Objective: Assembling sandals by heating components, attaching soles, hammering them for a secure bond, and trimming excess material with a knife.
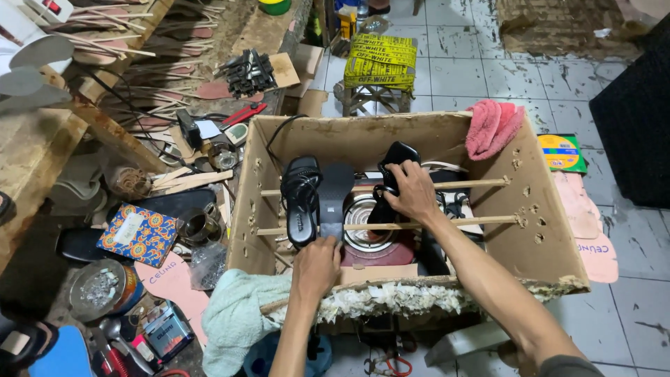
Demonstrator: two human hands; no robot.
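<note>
Inside the open cardboard box (558, 230), two thin wooden rods (433, 225) run side to side, and black shoes rest across them above a round metal burner (366, 223). The left hand (315, 269) is closed on the lower end of a black sole (333, 199) that lies on the rods, just beside a strappy black sandal (301, 199). The right hand (412, 194) is clamped around a black heeled shoe (391, 174), holding it upright between the rods. These shoes look light and fairly stiff in the sole, while the straps seem soft and likely to flop, so the firm sole or heel block appears the safer place to grip. The rods look slender and may flex or roll under a push. A pink towel (492, 126) hangs over the far wall of the box, and a pale green cloth (234, 314) drapes its near corner. Tins, tools and a patterned booklet (139, 234) crowd the floor to the left.
</note>
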